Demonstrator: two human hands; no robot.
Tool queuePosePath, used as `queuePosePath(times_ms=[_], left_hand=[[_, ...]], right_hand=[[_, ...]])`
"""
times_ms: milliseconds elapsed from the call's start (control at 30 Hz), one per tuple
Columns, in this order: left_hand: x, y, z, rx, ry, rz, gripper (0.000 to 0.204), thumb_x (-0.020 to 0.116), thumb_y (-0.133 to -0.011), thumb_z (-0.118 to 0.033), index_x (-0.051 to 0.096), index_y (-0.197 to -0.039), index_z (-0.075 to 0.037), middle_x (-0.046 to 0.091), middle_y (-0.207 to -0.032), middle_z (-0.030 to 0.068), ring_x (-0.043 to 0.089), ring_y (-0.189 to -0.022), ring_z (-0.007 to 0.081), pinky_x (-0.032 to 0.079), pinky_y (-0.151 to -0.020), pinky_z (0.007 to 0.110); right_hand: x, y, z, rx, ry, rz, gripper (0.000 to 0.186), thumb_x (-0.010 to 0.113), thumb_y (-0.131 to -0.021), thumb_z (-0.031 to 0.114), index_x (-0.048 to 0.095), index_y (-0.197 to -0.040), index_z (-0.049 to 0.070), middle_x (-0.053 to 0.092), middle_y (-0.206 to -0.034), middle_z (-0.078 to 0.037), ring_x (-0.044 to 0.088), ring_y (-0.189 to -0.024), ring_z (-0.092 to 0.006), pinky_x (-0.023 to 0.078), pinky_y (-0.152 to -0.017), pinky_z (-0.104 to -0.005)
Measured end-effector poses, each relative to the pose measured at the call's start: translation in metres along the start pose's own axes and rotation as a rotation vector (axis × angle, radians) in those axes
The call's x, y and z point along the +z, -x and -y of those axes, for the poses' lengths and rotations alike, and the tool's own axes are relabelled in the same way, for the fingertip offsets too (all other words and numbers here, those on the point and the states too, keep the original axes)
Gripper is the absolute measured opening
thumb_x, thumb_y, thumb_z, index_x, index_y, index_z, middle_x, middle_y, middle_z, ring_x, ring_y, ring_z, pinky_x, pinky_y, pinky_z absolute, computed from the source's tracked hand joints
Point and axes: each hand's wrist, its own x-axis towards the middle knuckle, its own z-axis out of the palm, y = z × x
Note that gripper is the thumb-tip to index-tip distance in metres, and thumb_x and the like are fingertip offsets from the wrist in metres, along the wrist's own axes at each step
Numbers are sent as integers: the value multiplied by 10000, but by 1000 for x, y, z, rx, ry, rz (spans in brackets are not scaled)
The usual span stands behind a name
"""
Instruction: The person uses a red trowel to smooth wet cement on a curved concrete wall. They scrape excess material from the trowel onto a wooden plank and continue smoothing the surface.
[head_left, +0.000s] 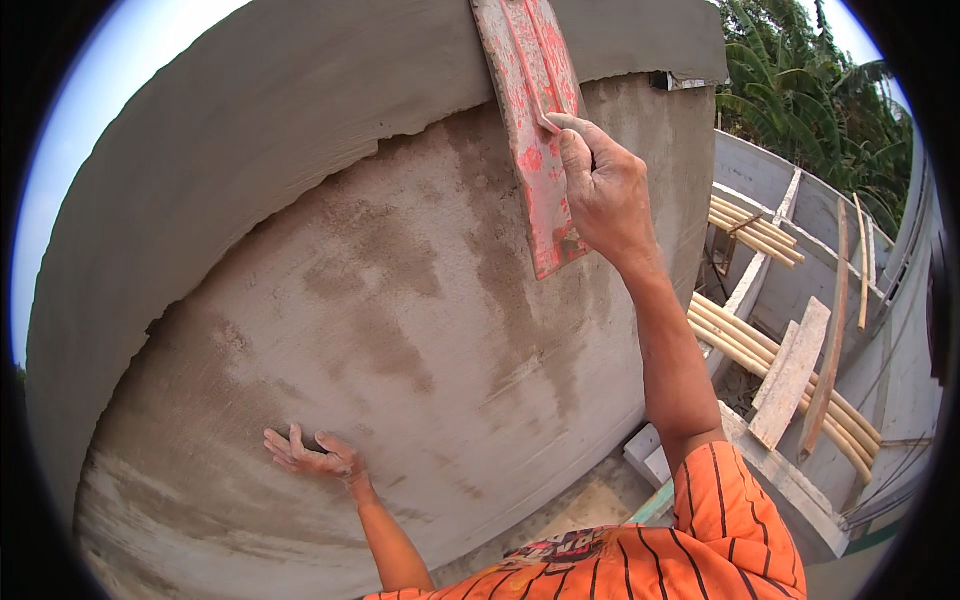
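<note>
My right hand [607,185], raised, grips the thin handle of a long float [542,215], pale red and spattered with grey plaster. The float is tilted upright against the upper wall, across the rough lower edge of the band of smooth grey plaster [220,110]. Below that band the wall [350,280] is paler, with darker damp patches. My left hand [310,455] is low on the left, fingers apart and dusty, at this paler wall; whether it touches the surface I cannot tell.
Down to the right lie light bamboo poles [745,335], boards [792,372] and white concrete beams [745,290] over walled compartments. A narrow ledge [590,505] runs along the wall's foot. Banana trees [785,110] stand behind, top right.
</note>
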Motion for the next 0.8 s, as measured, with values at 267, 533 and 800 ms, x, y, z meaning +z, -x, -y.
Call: queuePosePath(times_ms=[267, 533, 800], left_hand=[[-2, 2, 8, 11, 37, -12, 382, 459, -914, -218, 490, -1265, -72, 336, -1508, 224, 229, -1434, 408, 94, -1138, 601], [-2, 4, 6, -7, 65, 22, 391, 466, -910, -226, 492, -1267, -68, 324, -1516, 227, 223, -1436, 413, 88, -1141, 595], [-1, 3, 4, -31, 114, 9, 393, 503, -886, -226, 519, -1241, -59, 348, -1503, 227, 234, -1431, 419, 89, -1142, 594]], right_hand=[[43, 12, 4, -271, 174, -81, 319, 484, -986, 237, 658, -1175, 48, 708, -794, -141, 694, -663, -208, 569, -653, -355], [66, 3, 34, -264, 197, -57, 291, 501, -980, 212, 666, -1154, 47, 714, -864, -155, 694, -751, -233, 544, -732, -376], [52, -28, 68, -74, 155, 1, 281, 526, -989, 213, 667, -1181, 63, 709, -871, -165, 685, -791, -193, 524, -774, -322]])
